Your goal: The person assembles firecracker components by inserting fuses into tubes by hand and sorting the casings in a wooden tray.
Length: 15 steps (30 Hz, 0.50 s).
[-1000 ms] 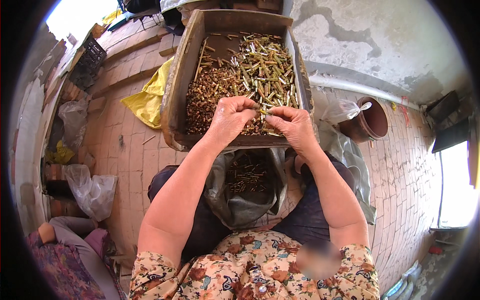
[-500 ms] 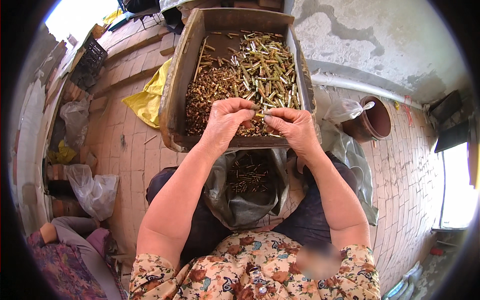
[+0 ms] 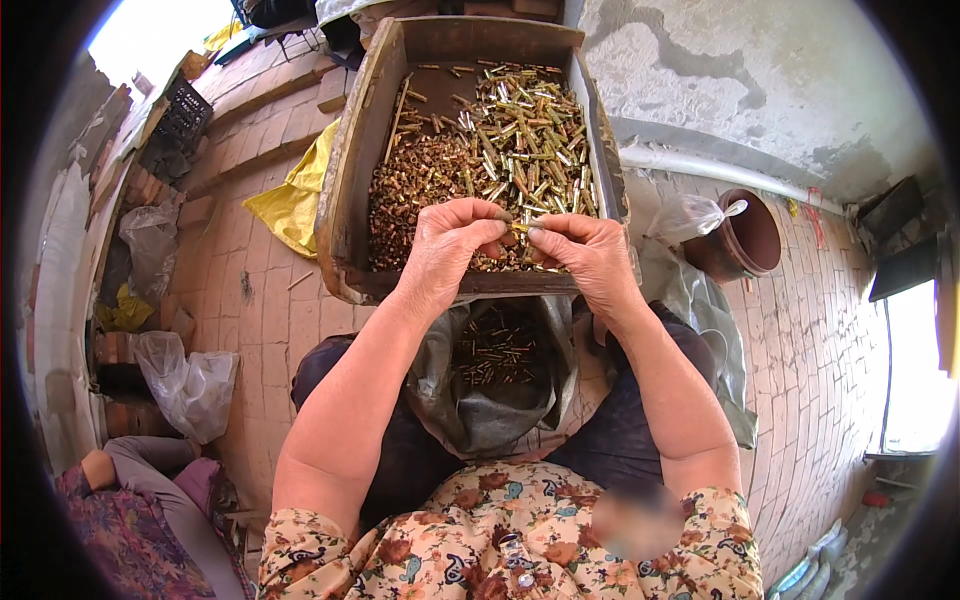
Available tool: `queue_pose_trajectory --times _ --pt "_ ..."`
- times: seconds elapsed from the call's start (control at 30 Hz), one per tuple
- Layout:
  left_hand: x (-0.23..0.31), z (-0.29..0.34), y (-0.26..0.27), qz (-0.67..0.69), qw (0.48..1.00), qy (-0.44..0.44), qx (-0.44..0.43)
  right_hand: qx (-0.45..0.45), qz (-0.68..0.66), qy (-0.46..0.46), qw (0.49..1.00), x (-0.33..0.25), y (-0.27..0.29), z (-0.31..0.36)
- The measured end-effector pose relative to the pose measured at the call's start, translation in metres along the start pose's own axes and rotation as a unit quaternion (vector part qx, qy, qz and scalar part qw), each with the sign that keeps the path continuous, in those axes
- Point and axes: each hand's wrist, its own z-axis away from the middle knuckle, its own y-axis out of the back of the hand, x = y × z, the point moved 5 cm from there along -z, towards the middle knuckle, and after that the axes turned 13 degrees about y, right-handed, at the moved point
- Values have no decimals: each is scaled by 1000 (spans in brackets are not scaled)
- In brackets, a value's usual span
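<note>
Over the near edge of a wooden tray (image 3: 345,160), my left hand (image 3: 448,245) and my right hand (image 3: 590,255) face each other, fingertips pinched. Between them is a small brass-coloured metal piece (image 3: 519,229), mostly covered by the fingers. Short copper-coloured pieces (image 3: 408,190) are heaped in the tray's left part. Longer brass-coloured tubes (image 3: 530,130) lie in a loose pile on its right. Below the tray, between my knees, an open grey-green bag (image 3: 440,395) holds several thin metal pieces (image 3: 495,350) at its bottom.
A thin stick (image 3: 398,118) leans along the tray's left wall. Yellow sacking (image 3: 300,195) lies left of the tray. To the right stands a brown bucket (image 3: 740,240) with a clear plastic bag (image 3: 690,218) beside it. Another person's legs (image 3: 160,490) show at lower left.
Both hands stay pinched at nearly the same place. The small metal piece between the fingertips has shifted slightly. The whole view has moved very little.
</note>
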Motion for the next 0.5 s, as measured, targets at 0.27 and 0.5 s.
queue_pose_trajectory --times 0.27,0.5 --pt "0 4 -2 36 999 -1 2 -7 -20 -8 1000 -6 0 1" --pt "0 5 -3 26 1000 -2 9 1 -1 -11 1000 -4 0 2"
